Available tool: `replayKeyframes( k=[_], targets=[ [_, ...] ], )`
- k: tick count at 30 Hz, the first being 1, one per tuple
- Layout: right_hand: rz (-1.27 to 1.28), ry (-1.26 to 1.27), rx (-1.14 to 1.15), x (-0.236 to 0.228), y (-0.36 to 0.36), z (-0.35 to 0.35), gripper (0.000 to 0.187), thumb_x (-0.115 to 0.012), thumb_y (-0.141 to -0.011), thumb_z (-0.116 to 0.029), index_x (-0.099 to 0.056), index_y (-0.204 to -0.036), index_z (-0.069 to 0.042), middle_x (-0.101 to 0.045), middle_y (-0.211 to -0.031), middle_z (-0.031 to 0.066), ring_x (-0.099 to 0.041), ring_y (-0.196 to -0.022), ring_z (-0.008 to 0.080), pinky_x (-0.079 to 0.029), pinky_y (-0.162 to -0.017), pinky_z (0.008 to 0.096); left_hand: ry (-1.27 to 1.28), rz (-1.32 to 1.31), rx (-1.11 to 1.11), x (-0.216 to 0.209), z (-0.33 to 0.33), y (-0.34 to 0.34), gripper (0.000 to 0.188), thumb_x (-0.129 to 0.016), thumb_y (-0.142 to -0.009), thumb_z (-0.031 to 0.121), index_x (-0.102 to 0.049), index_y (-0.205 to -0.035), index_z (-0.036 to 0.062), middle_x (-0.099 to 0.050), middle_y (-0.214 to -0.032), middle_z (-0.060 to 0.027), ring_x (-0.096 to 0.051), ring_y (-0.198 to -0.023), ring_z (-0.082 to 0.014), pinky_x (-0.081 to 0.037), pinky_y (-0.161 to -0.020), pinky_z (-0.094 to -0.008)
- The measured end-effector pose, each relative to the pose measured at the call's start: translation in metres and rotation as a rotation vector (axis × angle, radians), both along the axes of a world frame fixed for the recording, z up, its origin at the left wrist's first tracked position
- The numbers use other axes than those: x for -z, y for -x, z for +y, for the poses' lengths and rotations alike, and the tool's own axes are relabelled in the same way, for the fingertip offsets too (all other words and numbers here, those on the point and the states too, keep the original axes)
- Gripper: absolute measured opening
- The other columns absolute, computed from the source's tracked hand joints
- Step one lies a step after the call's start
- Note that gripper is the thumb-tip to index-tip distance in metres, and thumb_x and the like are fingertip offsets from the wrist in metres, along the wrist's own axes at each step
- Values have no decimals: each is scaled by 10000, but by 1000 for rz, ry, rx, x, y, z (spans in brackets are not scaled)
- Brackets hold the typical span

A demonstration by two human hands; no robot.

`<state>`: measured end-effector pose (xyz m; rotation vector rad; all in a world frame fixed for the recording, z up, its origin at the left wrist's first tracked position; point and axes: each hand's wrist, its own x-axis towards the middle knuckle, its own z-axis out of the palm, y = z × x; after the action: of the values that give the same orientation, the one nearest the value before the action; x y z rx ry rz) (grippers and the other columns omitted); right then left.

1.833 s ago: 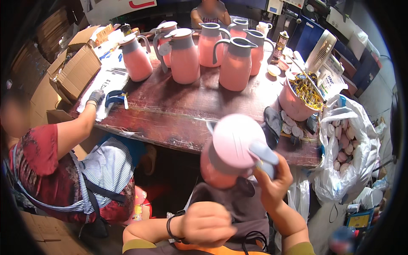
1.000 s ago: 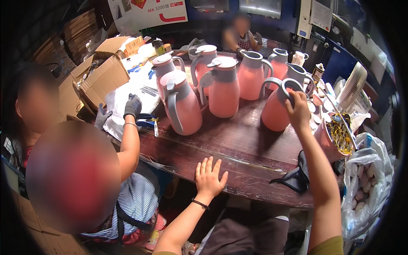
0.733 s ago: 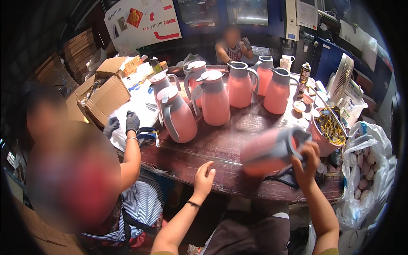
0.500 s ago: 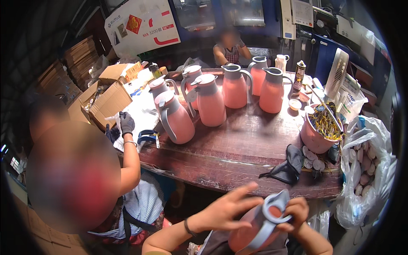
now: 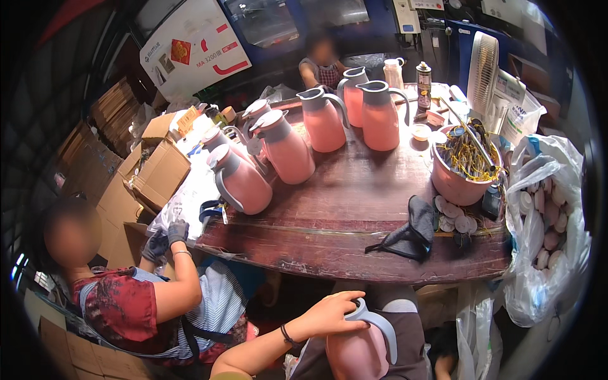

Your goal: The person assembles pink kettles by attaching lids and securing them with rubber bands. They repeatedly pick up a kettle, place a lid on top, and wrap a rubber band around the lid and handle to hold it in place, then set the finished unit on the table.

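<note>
Just under left grip — pink jug

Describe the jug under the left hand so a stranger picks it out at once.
Find the dark red table, then look below its near edge to the dark trousers. There, the left hand grips a pink jug with a grey handle. The other pink jugs stand on the table; only this one is held by a hand.

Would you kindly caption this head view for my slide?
Left hand on a pink jug, seven more jugs on the table.
</note>
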<state>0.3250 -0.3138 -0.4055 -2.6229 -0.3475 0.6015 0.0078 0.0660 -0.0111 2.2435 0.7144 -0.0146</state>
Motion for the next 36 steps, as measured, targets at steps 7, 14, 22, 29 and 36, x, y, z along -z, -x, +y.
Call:
replayKeyframes(
  k=[7, 14, 22, 29, 36],
  targets=[
    [177, 421, -79, -5, 28, -22, 350, -546, -899, -199, -503, -1198, -22, -533, -1120, 148, -554, -998, 272, -431, -900, 366, 25, 133, -30, 1, 3, -13, 642, -592, -821, 573, -700, -820, -60, -441, -1395, -264, -458, -1255, -391, -373, -1048, -396],
    [200, 479, -179, -16, 28, -13, 460, -544, -904, -254, -449, -1306, -53, -461, -1267, 200, -517, -1118, 327, -385, -988, 404, 32, 184, -40, -5, 1, -23, 650, -580, -812, 592, -710, -856, -43, -473, -1374, -229, -483, -1230, -371, -387, -1032, -391],
    [233, 524, -361, -90, 15, 13, 590, -542, -909, -317, -386, -1430, -89, -379, -1435, 259, -474, -1254, 390, -332, -1089, 447, 11, 113, -49, -1, -4, -10, 588, -607, -810, 560, -723, -875, -12, -500, -1350, -206, -522, -1176, -364, -419, -991, -384],
    [390, -662, 231, -254, 27, 55, 515, -459, -933, -195, -400, -1362, 85, -480, -1350, 264, -500, -1223, 340, -353, -1066, 418, 320, -248, -435, -9, -4, 72, 321, -753, -779, 295, -731, -936, 15, -518, -1310, -115, -510, -1173, -204, -387, -982, -294],
    [-318, -477, -386, -218, 100, 92, 522, -518, -843, -88, -436, -1347, 20, -498, -1330, 212, -492, -1210, 378, -375, -1038, 414, 858, -784, -955, 35, -35, 115, 402, -647, -910, 314, -639, -1120, -29, -620, -1153, -77, -581, -1042, -161, -441, -920, -295]
  ],
)
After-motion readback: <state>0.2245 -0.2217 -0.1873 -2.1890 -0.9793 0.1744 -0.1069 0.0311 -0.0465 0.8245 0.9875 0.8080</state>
